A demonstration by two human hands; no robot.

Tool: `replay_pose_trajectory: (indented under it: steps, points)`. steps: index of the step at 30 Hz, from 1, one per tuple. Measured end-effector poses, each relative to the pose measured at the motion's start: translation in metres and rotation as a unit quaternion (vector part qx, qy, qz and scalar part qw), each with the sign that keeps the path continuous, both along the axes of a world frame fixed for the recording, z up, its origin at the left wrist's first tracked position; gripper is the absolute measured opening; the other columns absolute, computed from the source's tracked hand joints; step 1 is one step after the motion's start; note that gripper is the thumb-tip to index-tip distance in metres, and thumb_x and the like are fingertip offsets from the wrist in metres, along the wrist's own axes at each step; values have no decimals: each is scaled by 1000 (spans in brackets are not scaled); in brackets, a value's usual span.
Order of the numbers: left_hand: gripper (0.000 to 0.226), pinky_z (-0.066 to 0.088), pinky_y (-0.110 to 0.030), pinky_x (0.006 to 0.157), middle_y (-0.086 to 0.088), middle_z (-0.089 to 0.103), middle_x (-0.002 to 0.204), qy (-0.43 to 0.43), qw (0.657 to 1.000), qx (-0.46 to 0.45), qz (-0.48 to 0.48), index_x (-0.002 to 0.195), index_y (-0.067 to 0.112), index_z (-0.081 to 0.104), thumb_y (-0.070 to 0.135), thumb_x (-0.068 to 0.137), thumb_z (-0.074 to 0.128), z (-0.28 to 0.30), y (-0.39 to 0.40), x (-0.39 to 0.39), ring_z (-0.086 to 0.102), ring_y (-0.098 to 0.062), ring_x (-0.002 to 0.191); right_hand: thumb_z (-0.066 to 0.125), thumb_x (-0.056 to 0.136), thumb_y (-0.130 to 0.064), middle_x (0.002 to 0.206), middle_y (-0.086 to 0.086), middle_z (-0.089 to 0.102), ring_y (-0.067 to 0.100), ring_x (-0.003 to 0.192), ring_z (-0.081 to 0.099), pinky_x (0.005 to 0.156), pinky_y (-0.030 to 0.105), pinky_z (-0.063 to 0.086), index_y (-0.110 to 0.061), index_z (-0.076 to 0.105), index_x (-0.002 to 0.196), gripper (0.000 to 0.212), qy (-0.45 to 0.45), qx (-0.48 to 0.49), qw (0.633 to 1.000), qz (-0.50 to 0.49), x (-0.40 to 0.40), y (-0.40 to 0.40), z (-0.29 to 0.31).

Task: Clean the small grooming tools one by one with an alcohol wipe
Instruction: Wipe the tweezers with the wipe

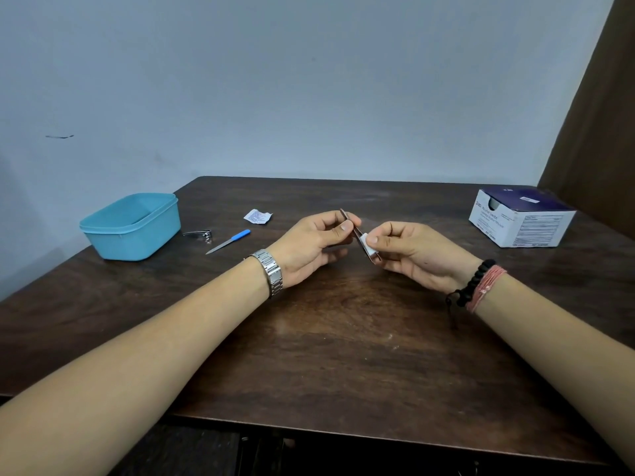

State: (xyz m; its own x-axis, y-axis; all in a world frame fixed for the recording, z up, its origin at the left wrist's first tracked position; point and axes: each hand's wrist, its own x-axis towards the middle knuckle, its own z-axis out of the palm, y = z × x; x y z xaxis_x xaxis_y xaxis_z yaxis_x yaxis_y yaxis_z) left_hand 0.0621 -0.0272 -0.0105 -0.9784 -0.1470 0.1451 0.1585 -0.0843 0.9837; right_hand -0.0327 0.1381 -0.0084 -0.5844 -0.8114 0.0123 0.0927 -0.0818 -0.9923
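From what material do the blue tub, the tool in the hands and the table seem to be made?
Blue tub: likely plastic, matte, with a moulded rim and even colour. Tweezers, pinched by the left hand while the right hand wipes them with a white alcohol wipe: probably metal, a thin shiny coppery strip. Table: wood or wood-look laminate, dark brown grain, slight sheen.

box [522, 219] print too small to read, wipe [365, 242] mostly hidden by right hand [412, 252] fingers
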Motion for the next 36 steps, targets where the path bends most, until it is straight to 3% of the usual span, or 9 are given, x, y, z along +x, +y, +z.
replay_pose_trajectory:
  steps: [5, 10, 16, 30, 36]
  points:
    - [18, 47, -24, 78, 6, 59, 85, -3, 1000, -21, 7, 94, 17, 63, 10, 99, 47, -1, 0, -1, 55, -7, 84, 73, 70, -9, 75, 0, 72, 6, 65, 65, 64, 18, 55, -10, 65, 87, 18, 48, -11, 999, -23, 0, 0, -1]
    - [21, 47, -24, 77, 4, 60, 87, 7, 999, -23, 30, 94, 18, 61, 7, 101, 44, -1, 1, -3, 57, -9, 86, 68, 82, 4, 72, 0, 71, 8, 62, 64, 60, 19, 54, -9, 62, 92, 17, 77, -10, 996, -40, -1, 0, -1]
    - [22, 48, -22, 73, 4, 62, 91, 18, 998, -1, 58, 94, 18, 60, 6, 101, 43, 1, -2, -3, 60, -7, 82, 68, 83, 5, 75, 5, 70, 9, 60, 65, 59, 19, 54, -9, 61, 93, 19, 77, -1, 996, -37, 1, -1, 0]
    - [21, 48, -24, 75, 2, 58, 86, 5, 997, -72, 26, 93, 16, 58, 6, 101, 41, -2, 2, -2, 56, -9, 81, 62, 89, 4, 74, 4, 65, 11, 60, 58, 58, 21, 51, -13, 55, 91, 18, 120, 4, 993, -23, 2, -3, -3]
    - [12, 49, -24, 79, 4, 58, 87, 34, 995, -95, 26, 95, 16, 60, 5, 96, 54, -3, 4, -2, 55, -8, 83, 59, 92, 3, 75, 1, 62, 11, 63, 55, 62, 23, 51, -13, 55, 92, 17, 144, 9, 989, -23, 2, -2, -2]
